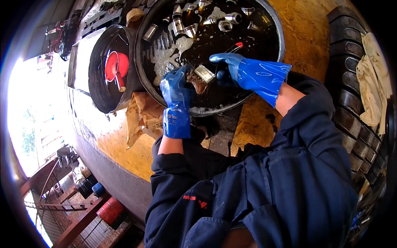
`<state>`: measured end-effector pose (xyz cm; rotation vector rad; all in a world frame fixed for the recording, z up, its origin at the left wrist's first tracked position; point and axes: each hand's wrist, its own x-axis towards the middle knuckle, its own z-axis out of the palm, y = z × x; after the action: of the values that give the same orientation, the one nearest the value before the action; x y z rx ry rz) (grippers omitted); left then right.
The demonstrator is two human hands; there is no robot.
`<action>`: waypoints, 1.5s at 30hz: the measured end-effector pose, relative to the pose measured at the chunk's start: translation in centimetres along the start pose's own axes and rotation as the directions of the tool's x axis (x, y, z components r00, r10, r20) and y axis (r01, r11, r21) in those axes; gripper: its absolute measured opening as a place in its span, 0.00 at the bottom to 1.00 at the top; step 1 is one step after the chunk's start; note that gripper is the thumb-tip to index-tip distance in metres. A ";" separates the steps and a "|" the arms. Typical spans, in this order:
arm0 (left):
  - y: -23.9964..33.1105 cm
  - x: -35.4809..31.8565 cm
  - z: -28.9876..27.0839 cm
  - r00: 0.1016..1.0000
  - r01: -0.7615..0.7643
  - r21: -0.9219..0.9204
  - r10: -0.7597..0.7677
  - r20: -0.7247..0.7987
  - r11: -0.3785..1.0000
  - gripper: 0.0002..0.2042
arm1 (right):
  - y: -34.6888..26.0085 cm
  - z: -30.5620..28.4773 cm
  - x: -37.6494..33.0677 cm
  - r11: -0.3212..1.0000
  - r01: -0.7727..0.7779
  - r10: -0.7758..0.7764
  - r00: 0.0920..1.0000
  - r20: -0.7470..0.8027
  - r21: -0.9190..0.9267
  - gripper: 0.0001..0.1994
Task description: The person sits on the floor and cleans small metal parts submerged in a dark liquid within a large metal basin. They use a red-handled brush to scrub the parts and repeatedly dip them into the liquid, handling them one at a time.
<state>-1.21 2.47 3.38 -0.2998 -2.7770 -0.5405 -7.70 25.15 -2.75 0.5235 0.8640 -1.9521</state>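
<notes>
Coverall: the person's dark blue coverall (264, 194) fills the near foreground, with both sleeves reaching away toward a basin.
Left hand: the left hand (177, 89), in a blue rubber glove, comes in over the near rim of the basin. Its fingers (182, 76) are curled shut around a small dark part (197, 82) that sits just right of them; how tightly they grip cannot be told.
Brush: a paintbrush with a metal ferrule (204, 73) lies between the two hands, its dark bristles pressed against the part in the left hand.
Right hand: the right hand (244, 70), also gloved in blue, is closed around the brush's dark handle. The thumb and fingers (223, 58) wrap it from the right and far side, and the ferrule sticks out just left of the fingertips.
Basin: a large round dark basin (281, 41) holds black liquid with patches of pale foam.
Metal parts: shiny cylindrical metal pieces (225, 25) lie along the far side of the basin, well apart from the hands.
Left side: a second round dark tub (97, 82) stands to the left, with a red funnel (113, 68) inside it.
Right side: a black tyre (351, 95) lies to the right with a pale rag (372, 82) draped on it.
</notes>
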 end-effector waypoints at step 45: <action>-1.0 -1.4 4.0 0.413 0.774 -0.150 -0.310 0.856 0.615 0.27 | -4.6 5.9 -6.2 -0.180 0.167 -0.180 0.963 0.199 -0.969 0.14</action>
<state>-1.12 2.91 -0.92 0.5392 -3.4505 -1.7906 -8.75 25.81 6.91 -0.6547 2.2175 -0.7860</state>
